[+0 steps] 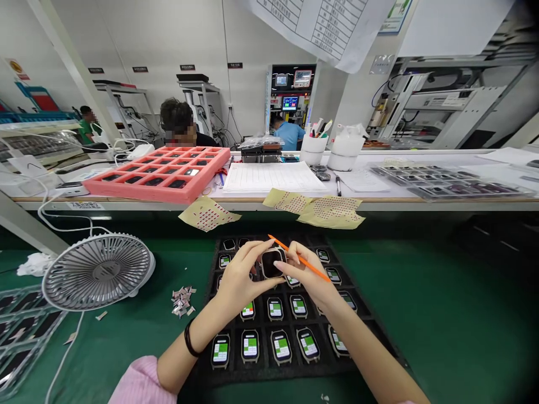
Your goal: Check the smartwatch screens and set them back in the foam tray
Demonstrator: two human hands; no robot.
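Head view, looking down at a green counter (425, 314): the left hand (240, 275) pinches a square, dark-faced watch (272, 264) between thumb and fingers, holding it above the middle of a black tray (197, 379). The right hand (305, 275) is closed around a thin orange stick (309, 265), whose tip points up and left past the watch, with its fingertips (282, 265) at the watch's right edge.

The tray's compartments hold rows of watches (250, 346) showing green-and-white screens; the hands hide part of the upper rows. A black band (189, 339) circles the left wrist, and a pink sleeve (141, 384) shows above it.

Left of the tray are a small pile of paper scraps (182, 300) and a grey desk fan (97, 272). Dotted yellow sheets (332, 212) lie along the far edge of the counter. Beyond them stand a pink tray (155, 174) holding dark items, a ruled paper form (273, 177), and two white cups (314, 148). A co-worker (179, 120) sits just behind the pink tray, and another person in a blue shirt (288, 134) is farther off.
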